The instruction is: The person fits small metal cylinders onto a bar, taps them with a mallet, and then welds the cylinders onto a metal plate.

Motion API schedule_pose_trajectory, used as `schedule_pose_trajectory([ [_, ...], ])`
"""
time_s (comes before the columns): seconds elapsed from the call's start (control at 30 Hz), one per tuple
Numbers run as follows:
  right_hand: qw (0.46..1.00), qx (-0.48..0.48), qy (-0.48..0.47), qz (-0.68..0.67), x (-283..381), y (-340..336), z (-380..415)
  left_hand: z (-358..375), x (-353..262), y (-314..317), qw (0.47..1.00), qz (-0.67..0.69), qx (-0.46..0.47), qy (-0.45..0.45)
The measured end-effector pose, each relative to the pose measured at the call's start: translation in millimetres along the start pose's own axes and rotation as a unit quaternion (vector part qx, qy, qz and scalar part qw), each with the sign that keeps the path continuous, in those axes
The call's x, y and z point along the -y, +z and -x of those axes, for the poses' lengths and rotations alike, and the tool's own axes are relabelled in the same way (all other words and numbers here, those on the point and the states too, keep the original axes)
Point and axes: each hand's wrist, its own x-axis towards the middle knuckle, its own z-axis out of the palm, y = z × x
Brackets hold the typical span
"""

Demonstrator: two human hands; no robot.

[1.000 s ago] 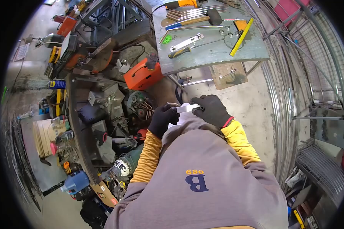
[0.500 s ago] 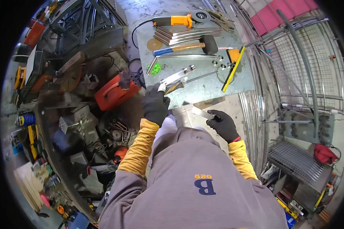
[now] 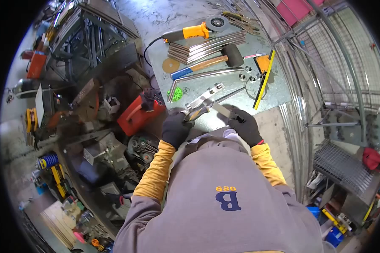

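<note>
My gloved left hand [image 3: 176, 128] is at the table's front left edge, its fingers closed at the near end of a shiny metal strip [image 3: 204, 97] that lies slanted on the table. Beside those fingers is the yellow-and-black handle [image 3: 198, 112] of a file, whose dark blade [image 3: 230, 95] points right. My gloved right hand [image 3: 245, 127] grips a short flat metal piece [image 3: 221, 110] over the front edge, its free end close to the file handle. Part of each hand's grip is hidden by the glove.
The metal table [image 3: 274, 90] bears an orange angle grinder [image 3: 194, 31], metal bars [image 3: 217, 47], a mallet [image 3: 204, 64], a green disc [image 3: 177, 93], small rings [image 3: 242, 77] and a yellow straight piece [image 3: 264, 80]. A red toolbox [image 3: 139, 114] stands left.
The view has shifted, with the table's things lower in it. My right hand has brought the flat piece forward over the table edge, nearer the file handle. My left hand stays by the strip's end.
</note>
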Motion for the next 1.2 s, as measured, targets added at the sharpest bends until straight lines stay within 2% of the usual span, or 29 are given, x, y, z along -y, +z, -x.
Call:
schedule_pose_trajectory([
  [0.07,1.000,-0.013,0.002,0.021,3.8,-1.4,-6.9,4.6,13.8,-25.3,0.989,0.124,0.061,-0.044],
  [0.1,0.999,-0.007,0.018,0.028,10.9,-0.7,-6.2,8.3,25.3,-40.8,0.988,0.121,0.082,-0.040],
  [0.13,0.996,-0.040,0.005,0.076,4.3,0.3,-5.6,15.4,29.7,-61.9,0.975,0.188,0.087,-0.084],
  [0.17,0.997,-0.043,0.004,0.069,9.3,5.1,-4.5,19.6,35.5,-80.0,0.954,0.255,0.089,-0.128],
  [0.2,0.987,-0.066,-0.056,0.135,15.0,8.8,-0.9,19.0,56.9,-83.2,0.956,0.250,0.092,-0.125],
  [0.23,0.969,-0.089,-0.114,0.201,22.1,12.9,3.3,20.0,84.5,-80.2,0.956,0.272,0.010,-0.108],
  [0.27,0.970,-0.092,-0.111,0.197,27.4,16.6,4.5,21.3,105.0,-82.7,0.949,0.293,-0.072,-0.090],
  [0.3,0.955,-0.088,-0.153,0.236,33.2,19.6,1.8,15.9,117.7,-91.7,0.950,0.290,-0.070,-0.089],
  [0.33,0.937,-0.085,-0.195,0.275,36.9,21.1,-1.4,2.5,129.1,-99.5,0.966,0.226,-0.077,-0.097],
  [0.37,0.938,-0.088,-0.195,0.273,38.1,21.7,-2.2,-12.7,135.2,-103.6,0.978,0.162,-0.085,-0.104],
  [0.43,0.937,-0.067,-0.180,0.291,38.1,21.3,-2.7,-48.8,133.2,-111.7,0.995,0.025,-0.096,-0.006],
  [0.5,0.929,-0.062,-0.199,0.305,32.5,15.7,-6.3,-92.0,143.9,-92.5,0.989,-0.068,-0.114,0.057],
  [0.57,0.974,-0.003,-0.130,0.188,21.2,10.7,-9.5,-140.4,159.2,-72.1,0.977,-0.144,-0.085,0.132],
  [0.6,0.973,0.039,-0.078,0.212,36.1,5.1,-6.9,-151.0,146.5,-69.5,0.984,-0.137,-0.061,0.093],
  [0.63,0.944,0.061,-0.111,0.304,45.5,1.9,-5.9,-160.7,125.8,-71.5,0.989,-0.130,-0.041,0.055],
  [0.7,0.911,0.038,-0.173,0.372,36.1,2.4,-2.4,-170.0,110.5,-70.9,0.987,-0.140,-0.034,0.065],
  [0.73,0.911,0.038,-0.171,0.372,36.1,2.1,-3.0,-170.5,104.3,-69.1,0.985,-0.152,-0.028,0.077],
  [0.77,0.844,0.068,-0.245,0.472,38.0,1.7,-5.4,-165.5,95.6,-66.7,0.985,-0.151,-0.025,0.077],
  [0.8,0.759,0.095,-0.315,0.562,40.2,0.6,-9.3,-159.1,86.3,-63.8,0.982,-0.159,-0.083,0.065],
  [0.83,0.760,0.092,-0.311,0.562,41.7,2.4,-13.7,-152.7,77.5,-60.2,0.975,-0.166,-0.139,0.054],
  [0.87,0.739,0.089,-0.337,0.576,42.7,7.2,-17.7,-140.1,68.8,-54.0,0.968,-0.118,-0.209,0.078],
  [0.9,0.718,0.088,-0.360,0.589,42.7,11.6,-20.0,-124.7,60.9,-47.4,0.969,-0.115,-0.202,0.081],
  [0.97,0.685,0.090,-0.357,0.629,51.8,18.8,-27.1,-88.1,31.8,-44.2,0.951,-0.046,-0.262,0.154],
  [1.03,0.682,0.043,-0.401,0.610,66.4,25.5,-36.3,-54.9,28.6,-26.0,0.955,-0.023,-0.257,0.149],
  [1.1,0.729,0.009,-0.375,0.573,70.6,22.0,-51.4,-22.8,27.0,-11.8,0.956,-0.002,-0.262,0.135],
  [1.17,0.759,0.012,-0.347,0.551,73.2,12.3,-63.5,4.2,23.7,-1.2,0.970,0.015,-0.220,0.099],
  [1.2,0.746,0.022,-0.359,0.561,73.0,10.9,-72.6,11.5,23.6,5.3,0.977,0.013,-0.194,0.085],
])
